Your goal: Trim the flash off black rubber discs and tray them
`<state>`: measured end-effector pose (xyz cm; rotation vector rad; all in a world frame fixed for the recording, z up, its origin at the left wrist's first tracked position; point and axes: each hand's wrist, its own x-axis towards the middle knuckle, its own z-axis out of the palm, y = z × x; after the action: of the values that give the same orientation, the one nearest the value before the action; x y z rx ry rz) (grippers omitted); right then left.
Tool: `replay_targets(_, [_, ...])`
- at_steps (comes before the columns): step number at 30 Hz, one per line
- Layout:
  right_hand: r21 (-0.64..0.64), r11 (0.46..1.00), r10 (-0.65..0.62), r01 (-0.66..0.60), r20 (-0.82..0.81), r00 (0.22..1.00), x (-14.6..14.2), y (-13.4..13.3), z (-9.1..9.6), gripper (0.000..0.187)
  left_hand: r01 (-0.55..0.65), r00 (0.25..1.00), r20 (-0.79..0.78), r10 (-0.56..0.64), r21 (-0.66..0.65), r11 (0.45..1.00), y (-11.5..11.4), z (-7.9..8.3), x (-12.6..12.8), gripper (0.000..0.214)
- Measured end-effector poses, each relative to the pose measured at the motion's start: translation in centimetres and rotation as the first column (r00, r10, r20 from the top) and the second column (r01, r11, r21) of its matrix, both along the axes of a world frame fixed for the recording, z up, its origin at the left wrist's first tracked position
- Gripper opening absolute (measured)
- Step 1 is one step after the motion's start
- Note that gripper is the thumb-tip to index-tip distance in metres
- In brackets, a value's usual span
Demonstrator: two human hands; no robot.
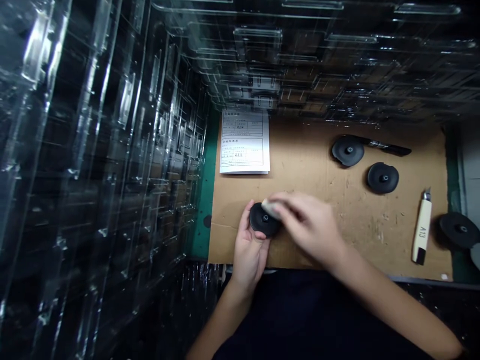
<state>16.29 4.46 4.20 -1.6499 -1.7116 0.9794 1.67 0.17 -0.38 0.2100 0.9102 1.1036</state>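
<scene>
Black disc [264, 220] with central hole — cupped in the left hand's [249, 255] curled grip above a cardboard sheet [369, 235]; right hand's [309, 225] grip pinches a pale pad [269, 208] against its face.

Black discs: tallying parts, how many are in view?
4. One black disc in the left hand; a second and third on the cardboard; a fourth beyond its right edge. More may be hidden.

Black round disc [264, 220], small metal-ringed hole at centre, lying tilted in the cupped left hand [249, 252] from six o'clock! Pale pad [268, 208] pressed at twelve o'clock on the disc, pinched by the right hand [309, 225] from three o'clock.
</scene>
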Motion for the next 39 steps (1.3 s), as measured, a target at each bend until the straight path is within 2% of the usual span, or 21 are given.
replay_targets(3, [-0.084, 0.968, 0.238, -0.237, -0.004, 0.971, -1.1, 0.1, 0.8, 0.019, 0.015, 1.000, 0.001, -0.015, -0.006, 1.000, 0.0, 0.0, -0.1, 0.053])
replay_targets(5, [-0.116, 0.956, 0.273, -0.269, 0.021, 0.962, -1.4, 0.1, 0.8, 0.019, 0.012, 1.000, -0.009, -0.012, -0.011, 1.000, 0.1, 0.1, -0.1, 0.053])
replay_targets(9, [0.018, 0.980, 0.199, -0.199, -0.015, 0.980, -0.6, -0.8, 0.0, 0.021, 0.013, 1.000, -0.024, -0.014, -0.023, 1.000, 0.1, 0.2, -0.1, 0.054])
replay_targets(12, [-0.052, 0.983, 0.175, -0.178, -0.044, 0.984, 0.8, -1.4, -0.3, 0.017, 0.043, 0.999, -0.008, -0.043, 0.006, 0.999, 0.1, 0.2, 0.0, 0.057])
replay_targets(14, [-0.073, 0.996, 0.050, -0.050, -0.002, 0.999, 1.1, -1.3, -0.2, 0.015, 0.041, 0.999, -0.016, -0.040, 0.023, 0.999, 0.1, 0.1, 0.1, 0.057])
replay_targets(16, [-0.013, 0.998, -0.058, 0.058, -0.002, 0.998, 0.6, -1.0, -0.1, 0.016, 0.024, 0.999, -0.037, -0.023, 0.031, 0.999, 0.0, 0.0, 0.1, 0.057])
replay_targets(17, [0.022, 0.998, -0.058, 0.058, -0.026, 0.998, 0.2, -0.9, -0.1, 0.017, 0.018, 0.999, -0.047, -0.017, 0.026, 0.999, 0.0, 0.0, 0.0, 0.056])
replay_targets(19, [0.036, 0.999, 0.025, -0.022, -0.071, 0.997, -0.5, -1.0, 0.0, 0.019, 0.015, 0.998, -0.060, -0.014, 0.012, 1.000, 0.0, 0.0, 0.0, 0.055])
replay_targets(22, [-0.091, 0.985, 0.144, -0.148, -0.058, 0.988, -0.1, -1.5, 0.4, 0.018, 0.044, 0.998, -0.033, -0.044, 0.007, 0.999, 0.0, 0.0, -0.1, 0.057])
replay_targets(24, [-0.143, 0.982, 0.122, -0.125, -0.025, 0.992, 0.5, -1.5, 0.6, 0.016, 0.051, 0.999, -0.021, -0.050, 0.026, 0.998, 0.1, -0.1, -0.1, 0.059])
replay_targets(27, [-0.027, 1.000, -0.003, 0.002, -0.021, 1.000, 0.2, -0.8, 0.5, 0.017, 0.021, 0.999, -0.047, -0.019, 0.040, 0.999, 0.0, -0.1, 0.0, 0.056])
replay_targets(29, [0.038, 0.999, 0.007, -0.004, -0.060, 0.998, -0.7, -0.5, 0.4, 0.020, 0.008, 0.998, -0.058, -0.006, 0.030, 1.000, 0.0, -0.1, 0.0, 0.054])
replay_targets(30, [0.027, 0.999, 0.035, -0.033, -0.076, 0.996, -1.0, -0.6, 0.4, 0.020, 0.010, 0.999, -0.052, -0.009, 0.023, 1.000, -0.1, -0.1, 0.0, 0.053])
replay_targets(32, [-0.085, 0.990, 0.102, -0.111, -0.107, 0.989, -0.8, -1.5, 0.5, 0.020, 0.032, 0.999, -0.032, -0.031, 0.012, 0.999, 0.0, 0.1, 0.0, 0.055])
replay_targets(35, [-0.271, 0.949, 0.124, -0.159, -0.141, 0.982, 1.9, -4.2, 0.6, 0.017, 0.065, 0.998, -0.020, -0.065, 0.009, 0.998, 0.2, 0.4, -0.1, 0.064])
replay_targets(39, [-0.259, 0.966, -0.050, 0.012, -0.140, 0.989, 5.4, -6.6, 0.2, 0.017, 0.094, 0.995, -0.018, -0.094, -0.007, 0.996, 0.4, 0.7, -0.2, 0.066])
